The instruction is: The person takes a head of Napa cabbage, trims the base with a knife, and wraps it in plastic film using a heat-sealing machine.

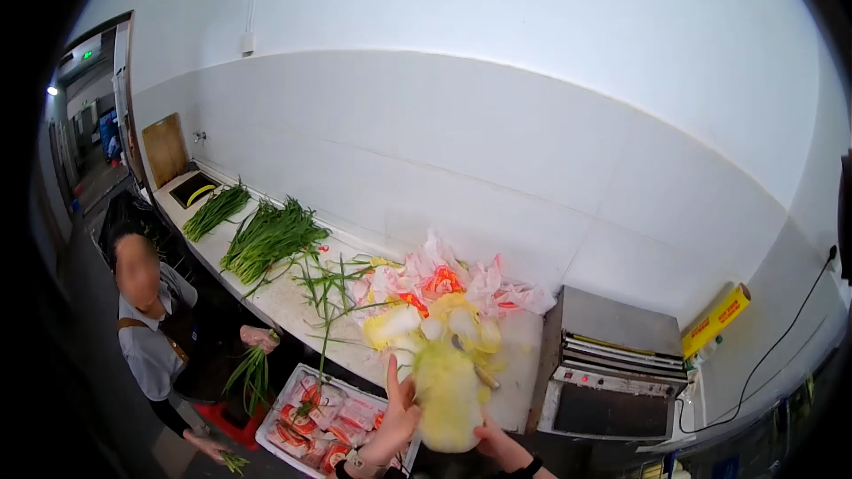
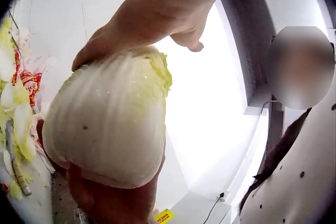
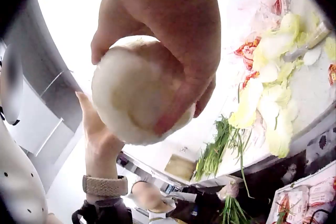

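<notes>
Above the near edge of a long white worktop, a pale Chinese cabbage is held up off the surface between two hands. The left hand has its fingers curved over one side, thumb sticking out clear; the right hand grips the thick white base. Behind the cabbage lie loose leaves, a knife and crumpled plastic bags. Bundles of long greens lie farther left, a metal machine stands right, and another person at left holds green stalks.
</notes>
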### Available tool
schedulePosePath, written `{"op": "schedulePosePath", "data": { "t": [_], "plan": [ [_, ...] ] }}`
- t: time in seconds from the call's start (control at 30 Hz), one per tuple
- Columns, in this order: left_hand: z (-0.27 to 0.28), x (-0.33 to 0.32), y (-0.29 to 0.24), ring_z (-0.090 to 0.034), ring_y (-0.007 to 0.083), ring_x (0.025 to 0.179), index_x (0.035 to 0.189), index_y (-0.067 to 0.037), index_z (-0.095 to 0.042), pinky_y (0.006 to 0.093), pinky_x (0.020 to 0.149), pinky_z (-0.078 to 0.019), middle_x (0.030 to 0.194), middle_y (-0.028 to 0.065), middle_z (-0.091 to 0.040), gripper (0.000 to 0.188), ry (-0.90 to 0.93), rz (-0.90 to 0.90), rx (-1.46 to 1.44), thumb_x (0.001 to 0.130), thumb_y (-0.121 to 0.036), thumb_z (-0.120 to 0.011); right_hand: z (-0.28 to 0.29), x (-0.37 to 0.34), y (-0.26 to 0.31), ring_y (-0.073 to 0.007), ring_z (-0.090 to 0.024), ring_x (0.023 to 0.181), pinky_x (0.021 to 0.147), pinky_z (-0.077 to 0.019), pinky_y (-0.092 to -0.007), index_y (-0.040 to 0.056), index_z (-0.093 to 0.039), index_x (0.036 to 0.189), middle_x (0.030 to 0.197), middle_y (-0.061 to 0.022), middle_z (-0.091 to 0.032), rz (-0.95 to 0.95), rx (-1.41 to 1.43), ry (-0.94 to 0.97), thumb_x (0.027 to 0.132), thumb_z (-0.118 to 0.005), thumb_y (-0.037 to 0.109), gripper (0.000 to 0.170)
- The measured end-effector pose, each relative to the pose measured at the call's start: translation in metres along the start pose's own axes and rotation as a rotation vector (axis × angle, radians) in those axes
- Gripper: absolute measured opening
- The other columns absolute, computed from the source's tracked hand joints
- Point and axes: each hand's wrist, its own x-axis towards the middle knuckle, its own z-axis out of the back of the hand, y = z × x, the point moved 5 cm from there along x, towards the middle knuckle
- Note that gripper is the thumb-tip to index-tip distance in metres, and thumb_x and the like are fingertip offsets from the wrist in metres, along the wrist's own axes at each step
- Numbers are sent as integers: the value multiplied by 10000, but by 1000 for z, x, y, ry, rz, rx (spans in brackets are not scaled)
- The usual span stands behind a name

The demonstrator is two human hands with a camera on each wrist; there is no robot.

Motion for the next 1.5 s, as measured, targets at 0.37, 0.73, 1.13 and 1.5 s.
{"op": "schedulePosePath", "data": {
  "t": [0.37,0.73,1.13,1.5],
  "plan": [
    [-67,18,8,-337,225,1239,1394,9,-95,331,1029,-273,1338,171,-347,892,222,84,394,705,-31,-659,-4,-13,63,-215,-385,1223,996,-342,-366,46,-257,1359,1344,-75,-378,272,-12,36,658,-694,547,966],
    [-40,2,-1,-430,190,1161,1366,8,-209,313,973,-359,1281,131,-420,761,-38,89,-236,748,-61,-647,-30,6,77,-212,-286,1275,1045,-231,-348,12,-159,1390,1400,-94,-277,366,-685,155,779,-446,670,942],
    [74,-120,-50,-466,256,1165,1347,-31,-268,381,971,-398,1294,145,-440,669,-440,-177,-307,778,-188,-582,91,83,28,-235,-371,1222,1009,-280,-335,12,-377,1287,1311,-126,-403,225,-1001,-170,859,-519,122,464],
    [100,-200,-21,-489,262,1147,1332,-51,-328,425,949,-415,1295,112,-460,800,-671,-202,-253,734,-458,-670,71,57,19,-160,-552,981,832,-429,-270,22,-521,1106,1086,-74,-563,-82,-720,-31,887,-512,128,243]
  ]
}}
